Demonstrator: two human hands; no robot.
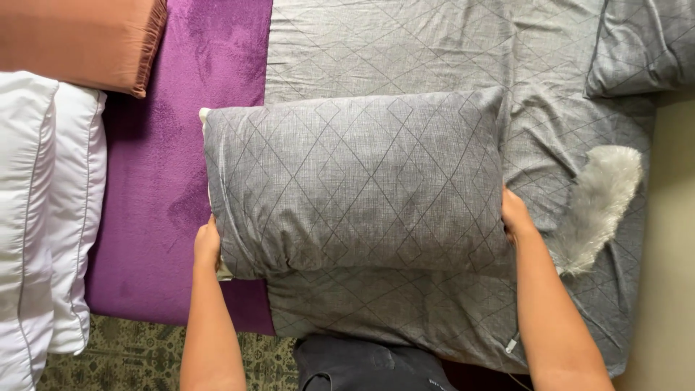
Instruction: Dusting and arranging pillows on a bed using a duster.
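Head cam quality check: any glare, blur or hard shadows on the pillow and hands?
Head view: soft even light, no glare; the grey pillow is sharp, its diamond lines crisp. Left hand and right hand show no motion blur, fingers partly hidden behind the pillow edges. Only faint shadow falls under the pillow on the purple blanket.

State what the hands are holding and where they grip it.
Both hands hold the grey pillow by its short ends: the left hand at the left end's lower corner, the right hand at the right end's lower part.
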